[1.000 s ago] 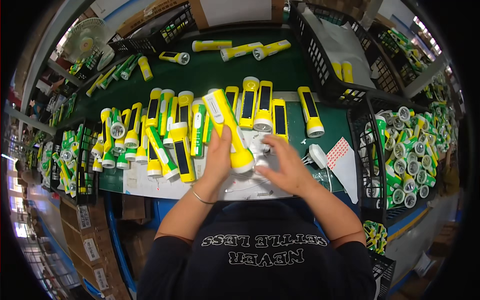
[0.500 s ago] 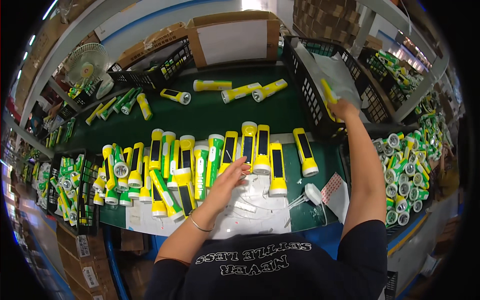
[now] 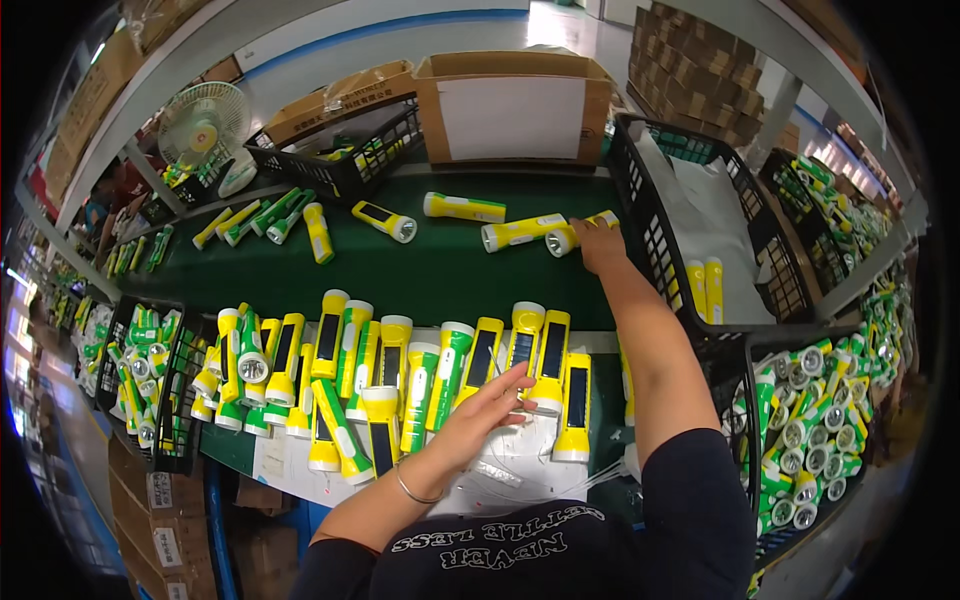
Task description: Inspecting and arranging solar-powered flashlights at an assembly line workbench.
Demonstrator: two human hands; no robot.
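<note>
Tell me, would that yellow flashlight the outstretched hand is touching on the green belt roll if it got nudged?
Probably. The yellow flashlight under the right hand lies on its side on the flat green belt and looks rounded, so it may roll a little, though its wider head would likely curve it. It looks like stiff plastic, probably fairly light.

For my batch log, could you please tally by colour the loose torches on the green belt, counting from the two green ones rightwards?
Yellow plastic torches: 5, the last one under the right hand
Green plastic torches: 2
Total: 7
</note>
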